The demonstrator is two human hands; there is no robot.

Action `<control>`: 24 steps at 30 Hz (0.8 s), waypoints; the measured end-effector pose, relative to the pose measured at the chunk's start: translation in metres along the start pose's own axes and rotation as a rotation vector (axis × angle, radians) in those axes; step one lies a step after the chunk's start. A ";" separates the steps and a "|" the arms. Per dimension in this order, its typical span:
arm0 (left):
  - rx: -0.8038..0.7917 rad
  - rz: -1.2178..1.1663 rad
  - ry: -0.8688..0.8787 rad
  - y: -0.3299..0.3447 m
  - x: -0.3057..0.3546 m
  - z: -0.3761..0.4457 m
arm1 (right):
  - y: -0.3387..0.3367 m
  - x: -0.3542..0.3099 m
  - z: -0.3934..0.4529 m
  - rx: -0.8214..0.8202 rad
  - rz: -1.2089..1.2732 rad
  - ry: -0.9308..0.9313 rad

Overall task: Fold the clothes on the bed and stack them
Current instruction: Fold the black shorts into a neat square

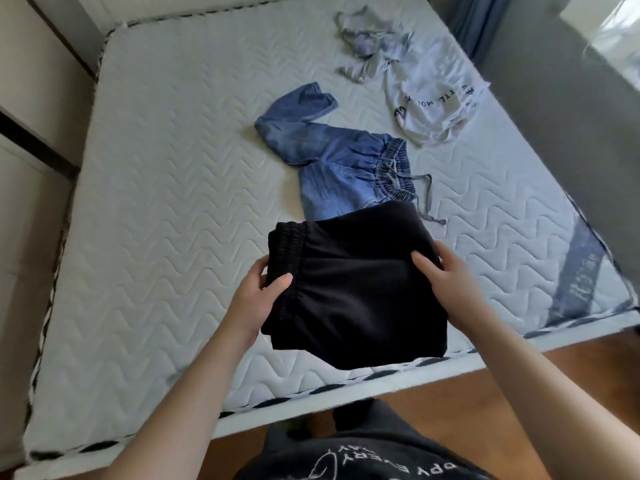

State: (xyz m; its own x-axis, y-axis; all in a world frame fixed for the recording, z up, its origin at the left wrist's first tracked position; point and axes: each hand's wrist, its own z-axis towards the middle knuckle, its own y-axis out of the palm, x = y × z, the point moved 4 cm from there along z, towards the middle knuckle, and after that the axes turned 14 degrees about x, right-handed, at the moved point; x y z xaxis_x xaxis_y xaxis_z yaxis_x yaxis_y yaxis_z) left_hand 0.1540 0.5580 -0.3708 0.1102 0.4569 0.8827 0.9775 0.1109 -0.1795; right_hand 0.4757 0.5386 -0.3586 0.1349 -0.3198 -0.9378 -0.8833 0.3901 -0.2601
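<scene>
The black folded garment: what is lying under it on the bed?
The black folded garment, held by both hands, covers the near end of the blue jeans. What else lies beneath is hidden.

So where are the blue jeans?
The blue jeans lie mid-bed in the head view, just beyond the folded black pants, with the white shirt to their right.

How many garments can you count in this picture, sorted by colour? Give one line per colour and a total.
Black: 1, the folded black garment held by the left hand and right hand
Blue: 1, the denim pants
White: 1, the printed white garment
Grey: 1, the crumpled grey garment
Total: 4
</scene>
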 end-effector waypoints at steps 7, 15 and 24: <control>-0.070 0.090 0.201 0.022 0.049 -0.040 | -0.064 -0.028 -0.064 0.089 0.150 0.055; -0.275 0.145 0.312 0.043 0.060 -0.079 | -0.109 -0.031 -0.145 0.369 0.138 -0.053; -0.562 0.025 0.222 0.119 0.057 -0.139 | -0.197 -0.016 -0.217 0.572 0.183 -0.061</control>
State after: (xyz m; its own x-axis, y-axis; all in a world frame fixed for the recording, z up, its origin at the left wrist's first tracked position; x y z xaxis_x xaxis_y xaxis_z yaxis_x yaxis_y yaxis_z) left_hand 0.3017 0.4746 -0.2819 0.1105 0.2519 0.9614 0.9128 -0.4084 0.0021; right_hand 0.5499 0.2800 -0.2425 0.0441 -0.1599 -0.9861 -0.5156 0.8418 -0.1596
